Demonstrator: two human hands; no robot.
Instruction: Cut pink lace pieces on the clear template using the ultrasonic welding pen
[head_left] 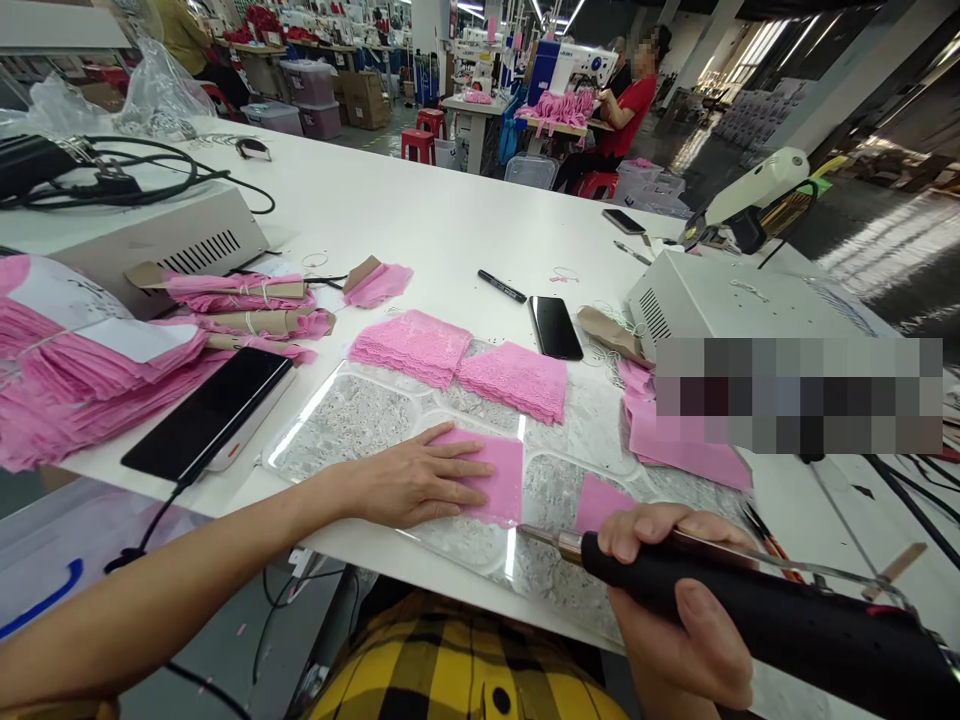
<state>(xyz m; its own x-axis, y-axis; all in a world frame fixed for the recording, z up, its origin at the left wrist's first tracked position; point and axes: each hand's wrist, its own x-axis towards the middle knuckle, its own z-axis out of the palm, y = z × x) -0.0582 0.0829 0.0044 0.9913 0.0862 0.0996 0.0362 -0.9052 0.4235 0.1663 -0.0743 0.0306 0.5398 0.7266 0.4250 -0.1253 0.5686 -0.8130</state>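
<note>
My left hand (pixel 420 478) lies flat with its fingers spread, pressing a pink fabric piece (pixel 504 480) onto the clear stone-patterned mat (pixel 337 410). In my right hand (pixel 679 590) is a thick black-handled tool with a slim metal tip, like a hot knife (pixel 750 610). Its tip touches or nearly touches the lower right corner of that fabric. Another small pink fabric piece (pixel 600 500) lies just beyond the tool, partly hidden by my right hand. Two stacks of pink lace pieces, a left stack (pixel 409 345) and a right stack (pixel 517 380), sit behind my left hand.
A phone (pixel 555 328) and a marker (pixel 502 287) lie behind the stacks. At left are a large phone (pixel 210 420) and pink fabric bundles (pixel 90 370). Metal boxes stand left (pixel 165 240) and right (pixel 735 300). A co-worker (pixel 630 110) sits at a sewing machine.
</note>
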